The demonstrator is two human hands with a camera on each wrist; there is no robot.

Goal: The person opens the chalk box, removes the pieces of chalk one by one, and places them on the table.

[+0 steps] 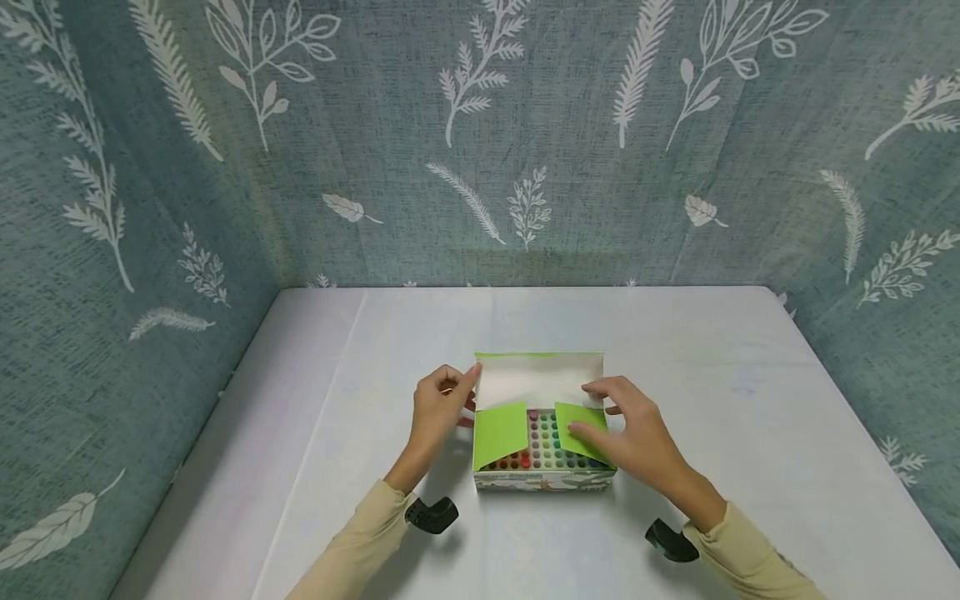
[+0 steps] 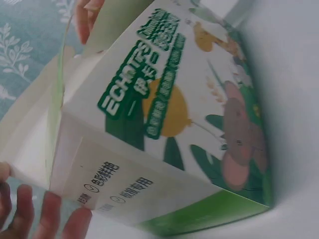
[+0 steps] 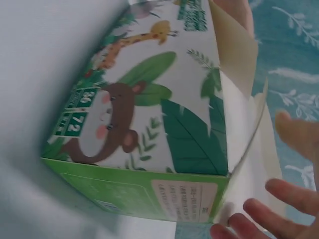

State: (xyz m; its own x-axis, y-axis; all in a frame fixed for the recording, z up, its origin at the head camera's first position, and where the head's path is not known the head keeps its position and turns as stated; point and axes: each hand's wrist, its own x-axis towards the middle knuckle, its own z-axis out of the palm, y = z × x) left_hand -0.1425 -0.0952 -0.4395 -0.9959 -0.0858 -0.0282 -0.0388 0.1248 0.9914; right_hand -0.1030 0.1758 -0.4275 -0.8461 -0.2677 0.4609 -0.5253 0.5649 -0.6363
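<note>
A printed cardboard box (image 1: 542, 481) stands on the table with its lid (image 1: 540, 379) raised at the back. Two green inner flaps, left (image 1: 501, 433) and right (image 1: 585, 429), slant over rows of small coloured round ends, some red and some green. My left hand (image 1: 437, 408) pinches the lid's left edge near its upper corner, its other fingers (image 2: 50, 209) beside the box's side panel. Over the right flap is my right hand (image 1: 637, 425), thumb above the flap and fingertips by the lid's right edge. In the right wrist view its fingers (image 3: 271, 209) are spread.
The white table (image 1: 375, 350) runs back to a blue-green leaf-patterned cloth (image 1: 570, 125), which also hangs at both sides. Dark wrist-worn devices, left (image 1: 432, 516) and right (image 1: 671, 541), show beside the beige sleeves.
</note>
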